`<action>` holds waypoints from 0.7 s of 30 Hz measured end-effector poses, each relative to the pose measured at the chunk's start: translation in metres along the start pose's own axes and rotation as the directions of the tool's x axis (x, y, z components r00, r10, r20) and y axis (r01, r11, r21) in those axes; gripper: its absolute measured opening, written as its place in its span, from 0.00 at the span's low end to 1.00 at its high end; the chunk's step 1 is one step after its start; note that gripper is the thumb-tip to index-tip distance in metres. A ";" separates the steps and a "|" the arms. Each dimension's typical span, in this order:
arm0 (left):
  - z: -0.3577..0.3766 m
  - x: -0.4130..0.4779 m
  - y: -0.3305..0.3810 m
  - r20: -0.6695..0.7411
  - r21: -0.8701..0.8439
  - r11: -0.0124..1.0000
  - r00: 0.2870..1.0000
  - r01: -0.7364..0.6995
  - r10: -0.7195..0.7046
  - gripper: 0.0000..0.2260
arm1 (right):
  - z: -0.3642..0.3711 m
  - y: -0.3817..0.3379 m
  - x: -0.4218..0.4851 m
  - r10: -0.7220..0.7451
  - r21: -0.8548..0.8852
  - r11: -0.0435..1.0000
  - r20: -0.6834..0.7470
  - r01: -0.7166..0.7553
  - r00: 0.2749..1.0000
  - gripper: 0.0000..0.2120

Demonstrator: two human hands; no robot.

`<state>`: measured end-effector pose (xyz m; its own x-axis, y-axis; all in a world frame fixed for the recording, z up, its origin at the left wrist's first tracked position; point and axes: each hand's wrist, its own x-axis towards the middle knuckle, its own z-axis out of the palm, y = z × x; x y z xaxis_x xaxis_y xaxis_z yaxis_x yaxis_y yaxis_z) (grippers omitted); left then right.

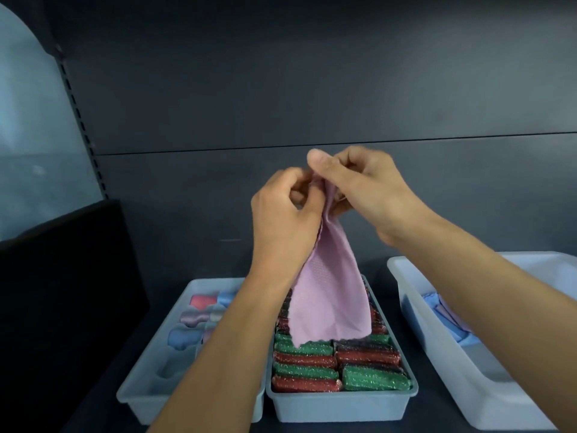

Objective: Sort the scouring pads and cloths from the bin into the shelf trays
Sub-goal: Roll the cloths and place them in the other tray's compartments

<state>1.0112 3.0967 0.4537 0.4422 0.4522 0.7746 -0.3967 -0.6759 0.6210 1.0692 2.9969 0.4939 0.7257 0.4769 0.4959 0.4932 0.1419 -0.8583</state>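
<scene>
Fingers (315, 159) | left hand (281, 220), right hand (371, 189) pinch pink cloth (331, 295) | above scouring pads (312, 360)

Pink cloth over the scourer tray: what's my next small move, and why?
Probably draw the hands apart along the top edge to spread it for folding. The left hand and right hand pinch the pink textured cloth bunched together; it dangles over the grey tray of glittery scouring pads, while cloths in the left grey tray lie folded.

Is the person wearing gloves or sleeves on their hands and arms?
No gloves. The left hand and right hand are bare, with no rings showing. Both forearms are bare too: no sleeves, watch or bracelet in view.
</scene>
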 end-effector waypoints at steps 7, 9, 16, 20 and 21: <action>-0.006 -0.008 0.001 0.114 -0.416 0.877 0.971 0.241 -0.212 0.13 | -0.010 0.002 0.013 -0.014 -0.075 0.997 0.016 0.016 1.000 0.03; -0.008 -0.014 -0.010 0.012 -0.351 0.901 0.963 0.256 -0.269 0.09 | -0.012 -0.001 0.016 -0.012 -0.090 0.996 0.022 0.014 1.000 0.02; 0.000 -0.055 -0.047 0.520 -0.296 0.749 0.757 0.593 -0.395 0.22 | -0.010 -0.013 0.023 -0.015 -0.071 0.997 0.085 0.021 0.996 0.01; 0.007 -0.102 -0.078 0.576 -0.218 0.714 0.679 0.665 -0.456 0.23 | -0.014 -0.014 0.027 -0.015 -0.012 1.000 0.059 0.015 0.998 0.03; 0.004 -0.111 -0.084 0.610 -0.189 0.718 0.654 0.669 -0.448 0.22 | -0.016 -0.014 0.027 -0.016 -0.007 1.000 0.062 0.016 0.998 0.04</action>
<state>0.9987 3.1005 0.3152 0.9574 0.2438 0.1549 -0.1412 -0.0728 0.9873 1.0894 2.9943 0.5219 0.6866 0.5276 0.5003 0.5082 0.1438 -0.8491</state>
